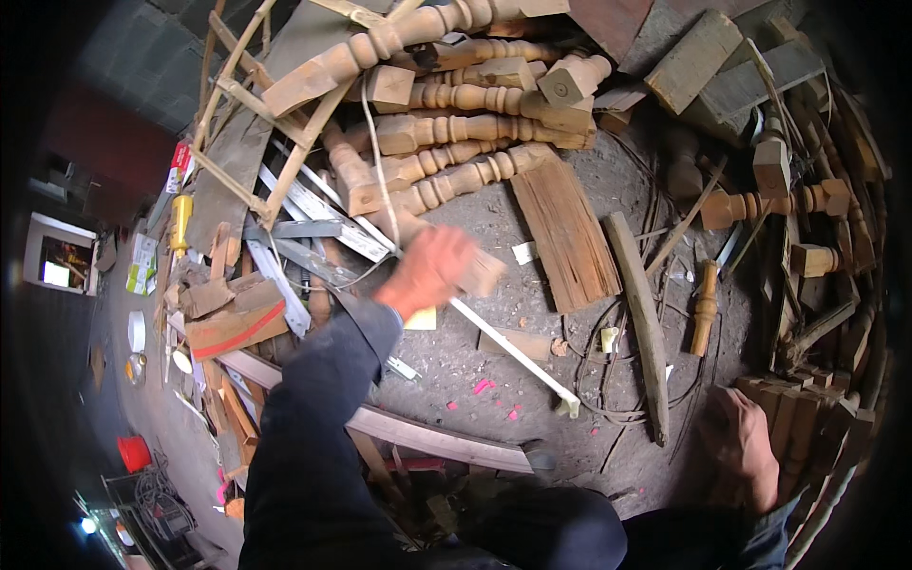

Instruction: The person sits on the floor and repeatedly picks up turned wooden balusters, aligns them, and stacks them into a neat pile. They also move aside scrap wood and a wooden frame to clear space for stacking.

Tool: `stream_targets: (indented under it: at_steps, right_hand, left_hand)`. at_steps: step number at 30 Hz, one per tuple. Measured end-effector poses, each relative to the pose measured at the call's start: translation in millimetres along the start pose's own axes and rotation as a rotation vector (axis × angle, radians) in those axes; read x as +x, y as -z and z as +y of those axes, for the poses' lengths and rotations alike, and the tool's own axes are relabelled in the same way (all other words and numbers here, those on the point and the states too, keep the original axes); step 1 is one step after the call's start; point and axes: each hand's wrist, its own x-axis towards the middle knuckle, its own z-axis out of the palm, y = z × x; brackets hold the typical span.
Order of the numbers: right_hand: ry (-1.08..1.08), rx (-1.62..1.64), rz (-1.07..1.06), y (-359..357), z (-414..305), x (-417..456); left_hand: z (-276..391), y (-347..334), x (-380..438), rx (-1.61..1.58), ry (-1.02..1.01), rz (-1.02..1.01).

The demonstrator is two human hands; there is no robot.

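Note:
My left hand [436, 265], blurred, is closed around a turned wooden post, whose square end [484, 274] sticks out to the right of my fingers. Above and beyond it, several turned wooden balusters [463, 130] lie heaped on the floor. A thin white rod [509, 347] runs along the ground from beneath this hand towards the lower right. My right hand [741, 431], its fingers curled, is low on the right beside a stack of square-ended wooden pieces [780, 406]. Whether anything is in those fingers cannot be made out.
A rough plank [566, 235] and a weathered stick [640, 328] lie on the dirty floor, with loose cable [584, 363] around them. A bamboo frame [299, 139] leans at upper left above white metal strips [342, 231]. A long wooden strip [442, 438] lies before my knees.

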Motion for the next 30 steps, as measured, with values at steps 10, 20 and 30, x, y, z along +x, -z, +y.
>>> stream_targets:
  at_steps: [10,20,30]
  right_hand:
    - [0.259,0.200,-0.108,-57,8,55]
    - [0.221,0.637,0.219,-41,-3,39]
    - [-0.021,0.857,0.310,-46,46,33]
  left_hand:
    - [276,45,55,-0.523,-0.216,0.695]
    - [300,113,133,-1.256,-0.238,0.611]
    - [15,-28,90,-0.532,0.756,-0.059]
